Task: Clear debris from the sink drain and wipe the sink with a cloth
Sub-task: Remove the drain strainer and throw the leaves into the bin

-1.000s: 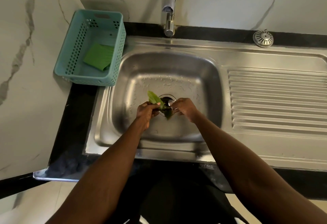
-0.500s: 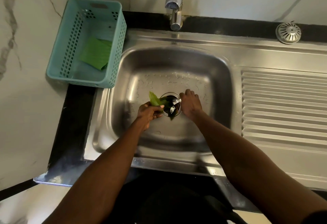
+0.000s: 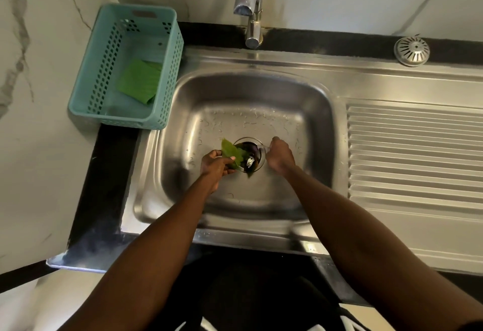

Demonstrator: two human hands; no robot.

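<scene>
In the steel sink (image 3: pixel 183 111), the left hand (image 3: pixel 215 166) still pinches a green leaf (image 3: pixel 230 151) at the drain's 9 o'clock edge. The right hand (image 3: pixel 279 155) has shifted from over the drain (image 3: pixel 249 154) to its 3 o'clock rim, fingers curled on a small clear scrap (image 3: pixel 264 149), too blurred to identify. A foil bit (image 3: pixel 250 161) remains in the drain. The green cloth (image 3: pixel 139 81) lies in the teal basket (image 3: pixel 125 119) at 10 o'clock.
</scene>
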